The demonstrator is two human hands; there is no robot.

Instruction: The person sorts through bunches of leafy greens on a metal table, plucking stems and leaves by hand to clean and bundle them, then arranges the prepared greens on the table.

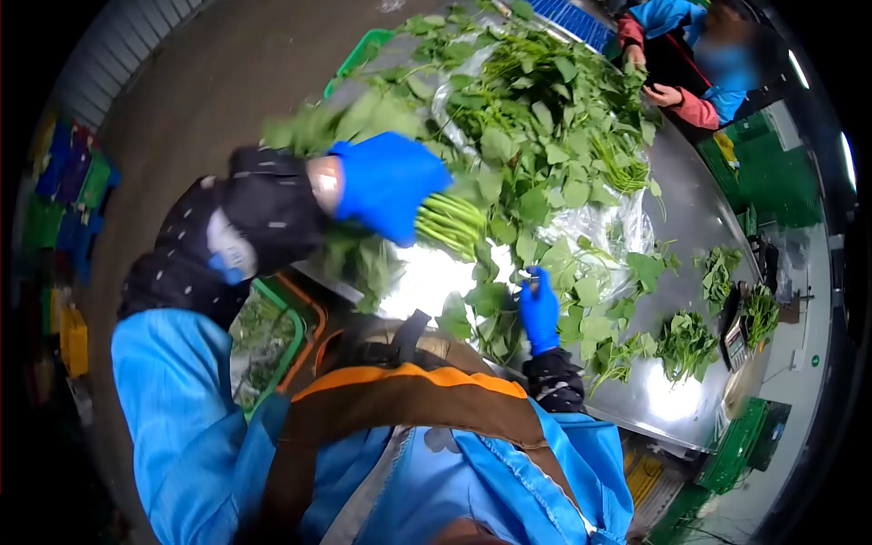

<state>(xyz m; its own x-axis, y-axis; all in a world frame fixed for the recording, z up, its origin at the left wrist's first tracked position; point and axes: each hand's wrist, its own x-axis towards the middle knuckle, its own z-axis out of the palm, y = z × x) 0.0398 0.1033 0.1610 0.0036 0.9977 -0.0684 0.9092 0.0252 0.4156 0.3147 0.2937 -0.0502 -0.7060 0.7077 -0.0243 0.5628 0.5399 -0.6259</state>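
My left hand point(391, 186), in a blue glove, is closed round a bunch of leafy greens point(451, 223). The cut stems point right, and the leaves behind the hand are blurred by motion. Lower and to the right, my right hand point(540, 313), also gloved in blue, has its thumb and fingers together at a small object point(527, 275) too small to name. Loose leaves lie on both sides of that hand. Beyond both hands a large heap of leafy greens point(545, 118) covers the metal table point(695, 213), with clear plastic film point(599, 227) among it.
Small bundles of greens point(688, 345) lie at the table's right side beside a scale-like device point(734, 343). A green crate point(272, 336) with greens stands low at my left. Across the table, a co-worker's hands point(663, 94) hold leaves. Stacked crates point(77, 182) stand far left.
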